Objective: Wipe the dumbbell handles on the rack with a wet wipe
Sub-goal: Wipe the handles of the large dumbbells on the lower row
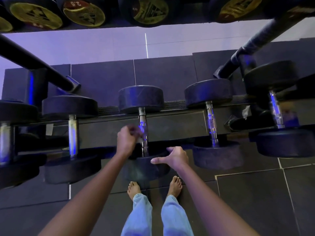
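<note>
Head view recorded bare feet [134, 189] on the tiled floor [255, 193], nearest the camera. Beyond them, the right hand [175, 157] rested on the near head of the centre dumbbell [141, 99], thumb stretched out, fingers relaxed and holding nothing. The left hand [126, 140], blurred, had its fingers curled round a pale wet wipe [139, 140] against the left side of that dumbbell's chrome handle [143, 121]. The dumbbell lay across the lower rack [179, 123] between others. Yellow-capped dumbbells [150, 11] sat on the tier above.
</note>
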